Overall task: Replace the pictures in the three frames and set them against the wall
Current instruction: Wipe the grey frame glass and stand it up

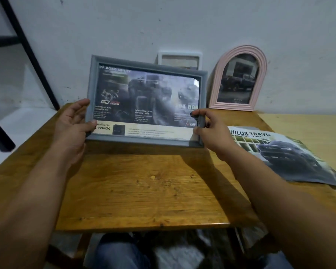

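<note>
Both hands hold a grey frame [146, 102] above the far part of a wooden table [144, 191], its front facing the camera and slightly tilted. The left hand [72, 125] grips the frame's lower left edge, thumb on the front and fingers curled behind. The right hand [211, 131] pinches the lower right corner between thumb and fingers. Inside the frame sits a dark truck advert. Behind it, a white frame [179, 60] leans on the wall [163, 26]. To the right, a pink arched frame [239, 79] stands against the wall with a truck photo in it. A truck brochure [285, 156] lies flat on the table's right side.
</note>
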